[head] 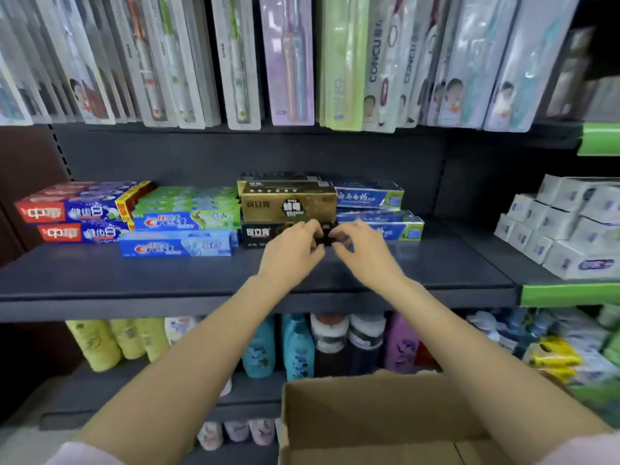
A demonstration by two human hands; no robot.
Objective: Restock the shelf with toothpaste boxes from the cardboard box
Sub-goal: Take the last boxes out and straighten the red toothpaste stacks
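In the middle of the frame, my left hand (295, 245) and right hand (360, 248) pinch a black box (265, 233) on the shelf (134, 273) with curled fingers.

Dark shelf (134, 276) under stacked toothpaste boxes (181, 226)

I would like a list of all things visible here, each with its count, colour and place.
red-blue boxes: several, shelf left
green and blue boxes: several, right of those
gold box: one, centre, on top of the black box
black box: one, centre, under the hands
blue-white boxes: several, right of centre
white boxes: many, far right
toothbrush packs: many, above
bottles: several, mixed colours, below
carton: one, brown, bottom
left hand: on the black box
right hand: on the black box
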